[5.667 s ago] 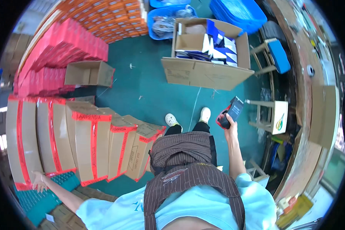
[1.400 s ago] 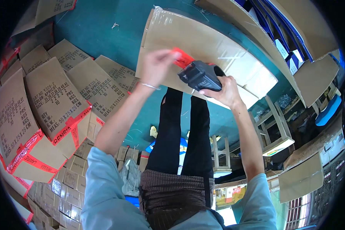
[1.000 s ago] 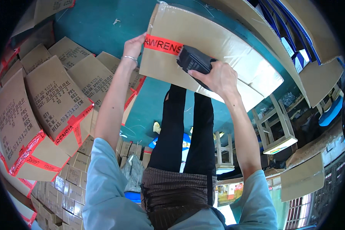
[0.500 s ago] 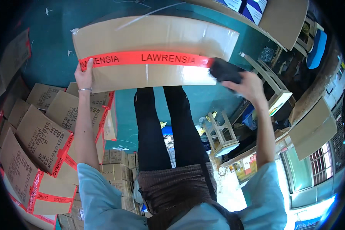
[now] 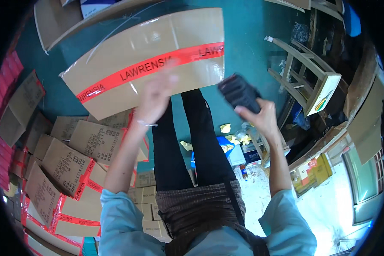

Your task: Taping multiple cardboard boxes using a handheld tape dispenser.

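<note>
A long brown cardboard box (image 5: pixel 158 36) lies in front of me, tilted in the picture. Along its top runs a strip of red printed packing tape (image 5: pixel 147 70), reaching the right edge. Over the box's near side, my left hand (image 5: pixel 155 96) is smeared by motion near the tape; its fingers cannot be read, nor whether it touches the box. My right hand (image 5: pixel 262 115) grips a black hand-held tape dispenser (image 5: pixel 240 91), just off the box's near right corner. No tape visibly links the dispenser to the box.
Several taped cartons (image 5: pixel 68 166) are stacked to my left. Wooden stools (image 5: pixel 307 77) stand at the right. An open carton (image 5: pixel 59 25) holds blue-and-white packs at the far left. Yellow scraps (image 5: pixel 225 128) and a small bottle (image 5: pixel 243 171) lie beyond my legs.
My left hand has left the box's left end and moved right, over its near side. The dispenser has come away from the tape and the box. The box sits farther left and more slanted in view.
</note>
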